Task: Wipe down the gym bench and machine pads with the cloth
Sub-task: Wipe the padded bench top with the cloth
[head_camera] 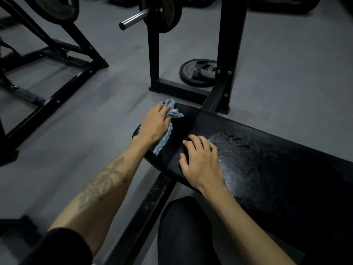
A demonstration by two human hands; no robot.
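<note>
while the blue cloth [165, 129] is pressed onto the near-left end of the black bench pad [267, 159], it is gripped by the left hand [155, 124], fingers closed over its bunched top. the right hand [200, 161] is laid flat and spread on the pad just beside it, holding nothing. two weight plates [198, 72] are seen on the floor [95, 121] beyond the rack upright [153, 54].

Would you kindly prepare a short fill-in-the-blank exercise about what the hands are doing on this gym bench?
1. The blue cloth is pressed onto the bench pad by the ____ hand.
2. The right hand rests on the pad holding ____.
3. Two weight plates lie flat on the ____.
4. The barbell end above is made of shiny ____.

Missing words: left; nothing; floor; metal
</note>
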